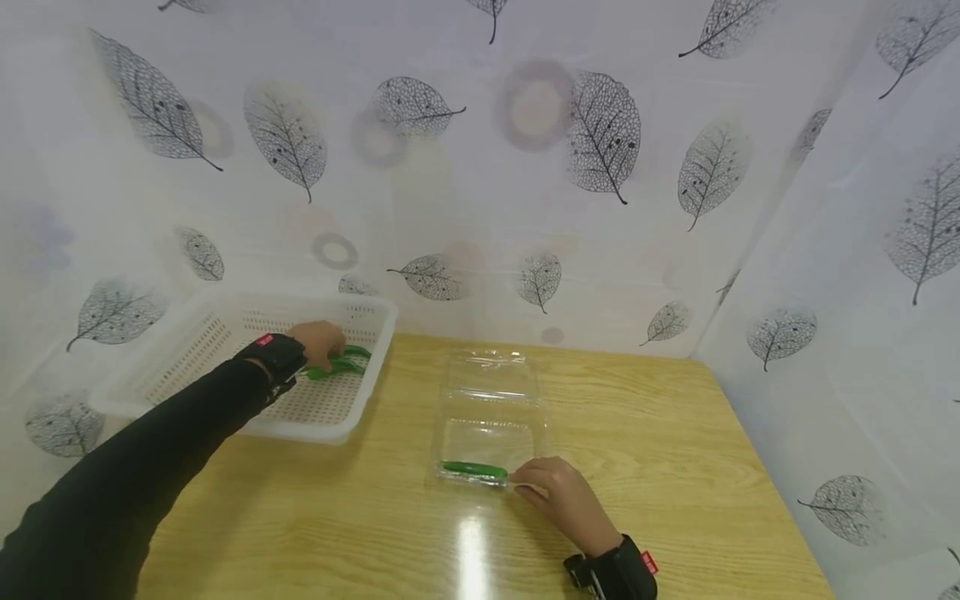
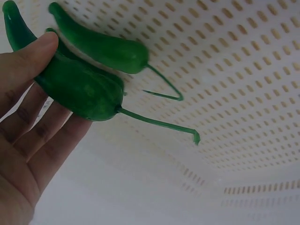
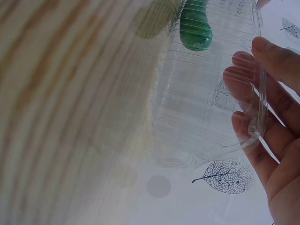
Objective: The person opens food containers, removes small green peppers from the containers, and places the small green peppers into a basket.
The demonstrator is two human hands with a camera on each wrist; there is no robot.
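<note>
In the left wrist view, my left hand (image 2: 28,136) grips a green chili pepper (image 2: 86,91), thumb on top and fingers beneath. The pepper's thin bent stem points away from the palm. Another green chili pepper (image 2: 103,49) lies right beside it on the basket floor, and part of a further green shape shows between them. My right hand (image 1: 558,496) holds the near right corner of a clear plastic box (image 1: 491,433), its thumb and fingers on either side of the rim. One green chili pepper (image 1: 474,471) lies lengthwise along the box's near side, and the lid stands folded back.
A white perforated basket (image 1: 384,333) stands at the left of the wooden table (image 1: 637,450), around my left hand. A leaf-patterned sheet (image 1: 480,208) hangs behind the table and along its right side.
</note>
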